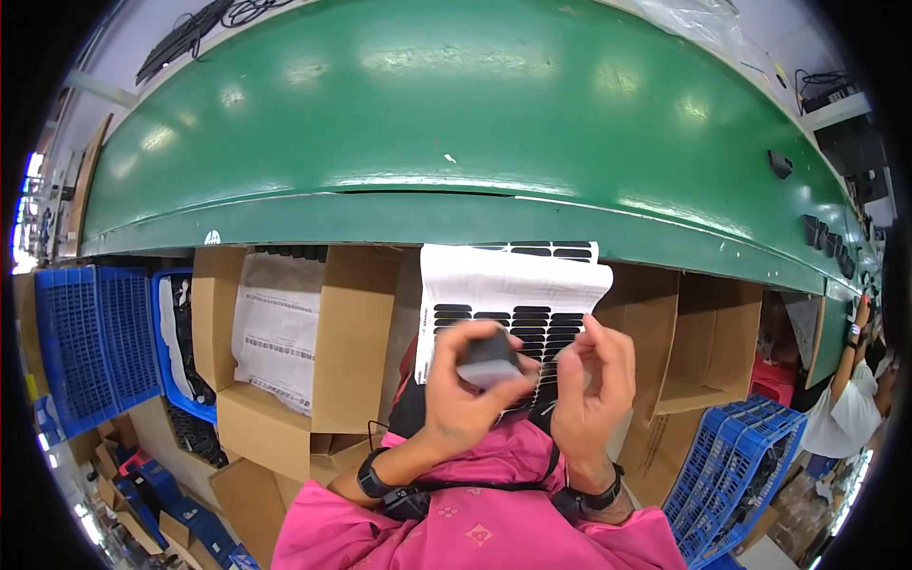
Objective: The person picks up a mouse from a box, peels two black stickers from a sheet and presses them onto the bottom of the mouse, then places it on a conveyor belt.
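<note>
My left hand (pixel 454 394) is closed around a small black block with a pale grey face (pixel 489 361), slightly blurred; it looks like a power adapter. Just to its right, my right hand (pixel 598 385) is raised with fingers half curled and the thumb apart from the index finger. Nothing shows clearly between them. Beneath both hands, a white sheet of black oblong stickers (pixel 513 285) lies over my lap, its far part curled over near the table edge. My hands hide part of its lower rows.
Ahead stretches a green table (pixel 456 114), with several small black blocks (pixel 826 242) at its right end. On the left stand an open cardboard box (pixel 356 351) and blue crates (pixel 100 342). Another box (pixel 708 351) and a blue basket (pixel 731 475) are at right. A person (pixel 845 408) works beyond.
</note>
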A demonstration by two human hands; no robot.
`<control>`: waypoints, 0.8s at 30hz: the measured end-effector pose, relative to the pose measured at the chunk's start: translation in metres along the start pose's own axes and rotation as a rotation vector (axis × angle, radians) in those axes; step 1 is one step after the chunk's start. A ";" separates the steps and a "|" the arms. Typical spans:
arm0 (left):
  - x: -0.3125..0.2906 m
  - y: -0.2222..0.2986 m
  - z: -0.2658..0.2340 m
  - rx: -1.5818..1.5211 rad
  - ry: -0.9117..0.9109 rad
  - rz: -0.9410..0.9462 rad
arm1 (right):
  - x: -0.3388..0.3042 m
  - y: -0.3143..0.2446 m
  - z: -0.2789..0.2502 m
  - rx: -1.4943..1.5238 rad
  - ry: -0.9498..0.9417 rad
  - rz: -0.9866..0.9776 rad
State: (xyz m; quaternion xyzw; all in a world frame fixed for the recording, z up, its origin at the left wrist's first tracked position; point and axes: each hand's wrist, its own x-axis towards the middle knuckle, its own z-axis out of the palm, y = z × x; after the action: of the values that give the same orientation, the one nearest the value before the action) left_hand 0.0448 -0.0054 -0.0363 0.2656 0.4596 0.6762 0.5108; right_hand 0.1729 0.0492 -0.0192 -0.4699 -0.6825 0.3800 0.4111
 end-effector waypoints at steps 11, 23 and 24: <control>0.004 -0.011 -0.014 0.121 0.064 0.020 | 0.011 0.012 0.028 -0.557 0.038 -0.161; 0.004 -0.009 -0.019 -0.024 0.042 0.015 | 0.011 0.016 0.038 -0.284 0.138 -0.075; 0.006 -0.013 -0.018 -0.036 0.044 0.045 | 0.009 0.018 0.038 -0.288 0.117 -0.109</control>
State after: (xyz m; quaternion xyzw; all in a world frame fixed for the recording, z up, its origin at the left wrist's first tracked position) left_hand 0.0337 -0.0056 -0.0560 0.2516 0.4524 0.7013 0.4900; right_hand 0.1422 0.0579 -0.0477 -0.5078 -0.7292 0.2273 0.3984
